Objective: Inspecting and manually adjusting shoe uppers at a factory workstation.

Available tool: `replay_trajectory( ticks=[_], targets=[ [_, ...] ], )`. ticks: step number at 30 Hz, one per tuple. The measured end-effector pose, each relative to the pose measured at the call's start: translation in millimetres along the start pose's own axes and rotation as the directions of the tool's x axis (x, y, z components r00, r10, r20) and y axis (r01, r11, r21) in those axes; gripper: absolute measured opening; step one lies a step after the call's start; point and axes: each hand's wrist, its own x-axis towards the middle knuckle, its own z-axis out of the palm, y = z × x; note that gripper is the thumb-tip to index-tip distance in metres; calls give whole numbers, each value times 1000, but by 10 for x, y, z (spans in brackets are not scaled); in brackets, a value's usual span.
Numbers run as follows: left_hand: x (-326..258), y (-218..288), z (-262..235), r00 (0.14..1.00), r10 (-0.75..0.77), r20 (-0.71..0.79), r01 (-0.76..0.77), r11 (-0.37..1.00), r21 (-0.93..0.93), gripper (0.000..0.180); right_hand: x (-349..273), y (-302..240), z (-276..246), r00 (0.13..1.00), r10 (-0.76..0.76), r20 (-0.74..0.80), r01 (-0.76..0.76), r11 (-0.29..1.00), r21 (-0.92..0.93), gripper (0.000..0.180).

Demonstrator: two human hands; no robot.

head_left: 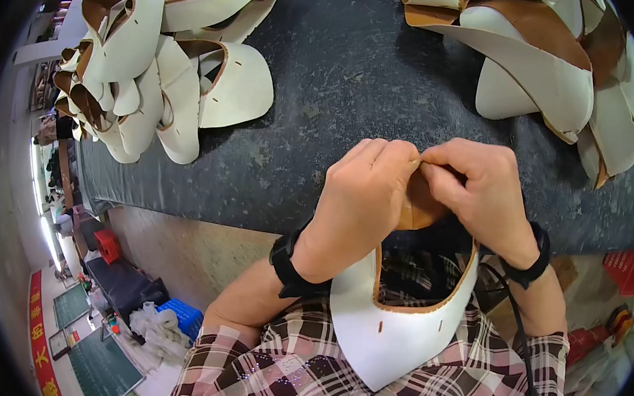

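The shoe upper is smooth, matt cream leather-like sheet with a tan edge binding and a brown, duller lining. The bench beyond the shoe upper is covered in dark grey, rough, speckled mat. Piled uppers on the bench show the same cream face and brown lining. Both wristbands look matt black.

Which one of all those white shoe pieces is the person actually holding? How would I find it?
Start at the dark grey table with white piles at both far corners. Come to its near edge, where the left hand and right hand meet. The shoe piece hangs from them alone, white with tan edging, pointing down over a plaid shirt.
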Motion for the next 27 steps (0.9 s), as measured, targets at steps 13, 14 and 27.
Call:
replay_trajectory(
  ticks=[13,14,27],
  targets=[
    [104,209,-313,955,-250,160,295,863,-410,18,33,-52,-248,985,-33,169,4,986,166,12],
    [92,213,-306,955,-252,157,295,864,-409,18,31,-45,-241,985,-36,171,7,986,167,12],
    [-79,281,-91,962,-262,79,274,916,-294,4,-30,13,-219,910,-328,252,388,890,-241,20]
  ],
)
